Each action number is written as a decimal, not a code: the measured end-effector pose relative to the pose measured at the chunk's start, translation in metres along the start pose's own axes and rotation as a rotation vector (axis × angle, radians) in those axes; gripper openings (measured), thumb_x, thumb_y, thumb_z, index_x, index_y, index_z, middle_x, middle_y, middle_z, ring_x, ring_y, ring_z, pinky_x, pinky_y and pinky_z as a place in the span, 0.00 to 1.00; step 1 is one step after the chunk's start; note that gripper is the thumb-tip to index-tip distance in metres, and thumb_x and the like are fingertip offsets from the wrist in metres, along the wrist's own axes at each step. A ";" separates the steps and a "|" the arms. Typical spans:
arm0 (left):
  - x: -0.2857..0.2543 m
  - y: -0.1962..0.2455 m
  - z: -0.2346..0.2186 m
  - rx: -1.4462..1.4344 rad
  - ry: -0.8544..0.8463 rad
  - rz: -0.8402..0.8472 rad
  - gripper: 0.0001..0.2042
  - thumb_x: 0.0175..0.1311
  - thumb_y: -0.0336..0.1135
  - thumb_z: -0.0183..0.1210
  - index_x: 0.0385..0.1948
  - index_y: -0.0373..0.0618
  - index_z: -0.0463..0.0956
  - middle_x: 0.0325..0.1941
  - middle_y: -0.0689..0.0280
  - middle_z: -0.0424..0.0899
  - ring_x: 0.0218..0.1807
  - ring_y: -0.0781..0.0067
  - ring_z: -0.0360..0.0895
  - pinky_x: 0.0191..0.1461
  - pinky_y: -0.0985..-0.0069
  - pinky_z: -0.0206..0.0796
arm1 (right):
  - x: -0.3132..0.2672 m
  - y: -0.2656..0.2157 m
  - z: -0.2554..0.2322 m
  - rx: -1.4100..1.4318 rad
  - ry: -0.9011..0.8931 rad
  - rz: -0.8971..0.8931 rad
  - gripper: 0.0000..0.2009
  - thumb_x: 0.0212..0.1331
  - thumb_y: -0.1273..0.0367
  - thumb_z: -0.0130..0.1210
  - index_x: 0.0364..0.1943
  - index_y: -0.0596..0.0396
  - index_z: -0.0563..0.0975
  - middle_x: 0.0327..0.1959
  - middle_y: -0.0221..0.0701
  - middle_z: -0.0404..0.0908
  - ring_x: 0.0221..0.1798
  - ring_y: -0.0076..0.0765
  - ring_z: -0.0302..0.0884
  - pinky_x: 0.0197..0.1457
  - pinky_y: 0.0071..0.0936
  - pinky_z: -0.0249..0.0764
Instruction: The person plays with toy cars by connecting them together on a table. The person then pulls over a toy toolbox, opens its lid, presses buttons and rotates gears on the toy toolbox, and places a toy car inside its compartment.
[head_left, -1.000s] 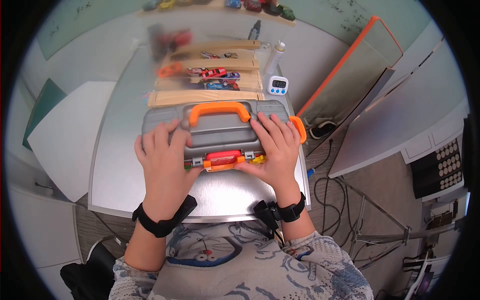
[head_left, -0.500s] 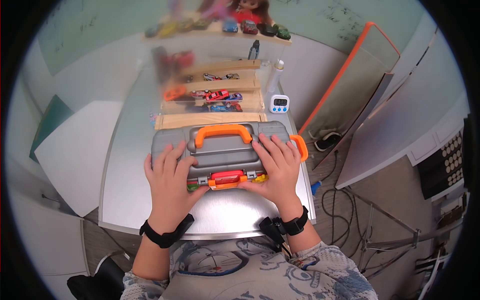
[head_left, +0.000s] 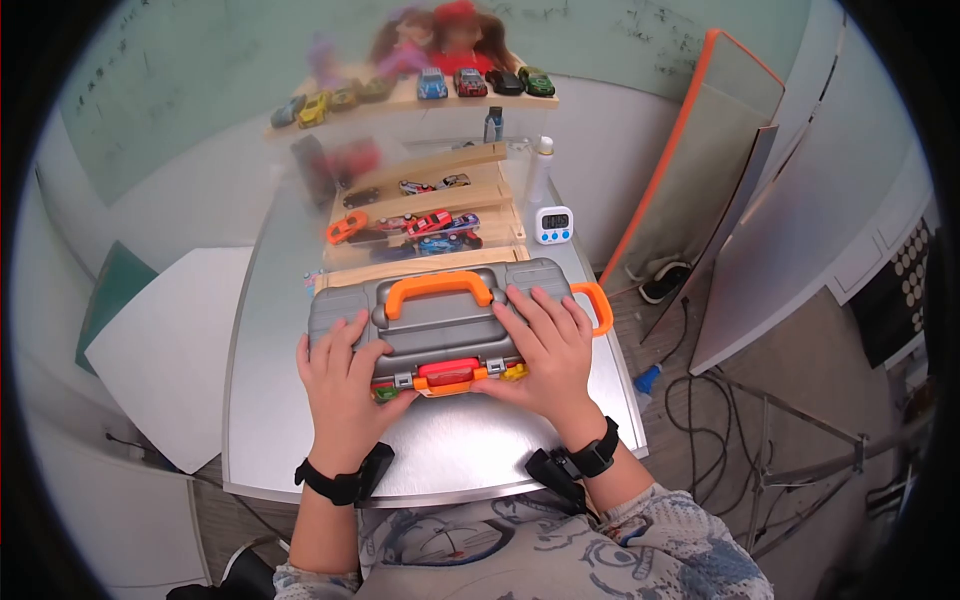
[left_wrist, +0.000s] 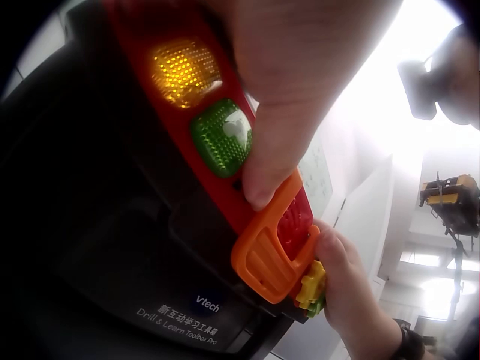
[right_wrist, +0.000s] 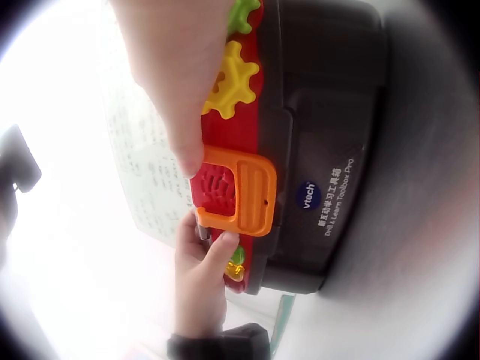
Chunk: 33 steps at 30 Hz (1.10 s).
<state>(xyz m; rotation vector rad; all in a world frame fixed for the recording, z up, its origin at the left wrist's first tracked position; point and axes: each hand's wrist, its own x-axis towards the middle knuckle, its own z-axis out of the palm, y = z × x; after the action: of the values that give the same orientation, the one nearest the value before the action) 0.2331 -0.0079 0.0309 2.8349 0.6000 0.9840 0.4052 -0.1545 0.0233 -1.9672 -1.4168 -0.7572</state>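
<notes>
A grey toolbox (head_left: 430, 340) with an orange handle (head_left: 437, 284) lies on the metal table, its lid down. Across the lid's left part spread the fingers of my left hand (head_left: 345, 395); my right hand (head_left: 555, 370) lies likewise on the right part. Both thumbs hold the front edge, one either side of the orange latch (left_wrist: 262, 270). In the left wrist view, the left thumb touches the red front beside a green light (left_wrist: 223, 136). In the right wrist view, the right thumb rests by the latch (right_wrist: 256, 196), below a yellow gear (right_wrist: 236, 81).
Behind the toolbox, a wooden tiered rack (head_left: 420, 259) holds several toy cars. A white timer (head_left: 554, 225) and a white bottle (head_left: 540, 168) stand at its right. Dolls and more cars sit on a higher shelf (head_left: 400, 108). An orange-edged panel (head_left: 690, 150) leans beyond the table's right side.
The head view has shifted, bringing more of the upper shelf and its dolls into sight and setting the toolbox lower in the picture. Both hands keep the same hold on the toolbox.
</notes>
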 end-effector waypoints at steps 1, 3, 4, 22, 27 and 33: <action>0.000 0.000 0.000 0.002 0.009 0.005 0.29 0.25 0.36 0.71 0.37 0.50 0.68 0.60 0.61 0.65 0.59 0.54 0.61 0.63 0.48 0.42 | 0.000 0.000 0.000 0.002 0.001 -0.003 0.32 0.35 0.47 0.62 0.48 0.46 0.75 0.54 0.29 0.71 0.58 0.35 0.64 0.61 0.40 0.53; -0.001 0.000 0.000 0.005 0.018 0.007 0.29 0.25 0.35 0.71 0.37 0.50 0.67 0.60 0.61 0.65 0.60 0.53 0.61 0.63 0.49 0.41 | -0.001 0.000 -0.001 0.005 -0.013 -0.004 0.32 0.34 0.47 0.63 0.48 0.46 0.75 0.54 0.29 0.71 0.58 0.36 0.64 0.61 0.40 0.53; -0.001 0.000 0.001 -0.001 0.010 -0.001 0.29 0.25 0.35 0.71 0.37 0.50 0.67 0.60 0.61 0.65 0.60 0.53 0.61 0.63 0.49 0.41 | 0.000 -0.001 -0.001 0.004 -0.008 -0.007 0.33 0.33 0.47 0.63 0.48 0.46 0.74 0.54 0.29 0.71 0.58 0.36 0.64 0.61 0.40 0.53; -0.003 -0.001 0.003 0.038 0.016 0.040 0.29 0.28 0.38 0.71 0.39 0.49 0.68 0.60 0.62 0.64 0.62 0.55 0.58 0.62 0.47 0.41 | 0.000 -0.001 0.001 -0.024 -0.013 -0.008 0.36 0.29 0.44 0.63 0.48 0.47 0.74 0.53 0.29 0.72 0.57 0.38 0.64 0.62 0.41 0.51; -0.005 -0.004 0.004 0.079 -0.003 0.066 0.29 0.31 0.39 0.70 0.40 0.49 0.67 0.61 0.61 0.63 0.62 0.55 0.56 0.62 0.47 0.40 | 0.000 -0.001 0.001 -0.034 -0.014 -0.010 0.37 0.28 0.44 0.63 0.48 0.47 0.74 0.53 0.29 0.72 0.57 0.38 0.64 0.62 0.41 0.51; -0.006 -0.004 0.005 0.110 -0.007 0.077 0.29 0.31 0.40 0.70 0.40 0.49 0.67 0.61 0.61 0.62 0.63 0.55 0.56 0.62 0.47 0.40 | 0.001 -0.001 0.001 -0.036 -0.017 -0.006 0.37 0.28 0.44 0.64 0.48 0.46 0.74 0.53 0.29 0.72 0.58 0.38 0.64 0.63 0.41 0.51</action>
<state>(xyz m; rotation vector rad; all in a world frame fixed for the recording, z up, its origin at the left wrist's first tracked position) 0.2306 -0.0060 0.0231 2.9774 0.5649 0.9811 0.4043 -0.1530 0.0232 -2.0022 -1.4287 -0.7753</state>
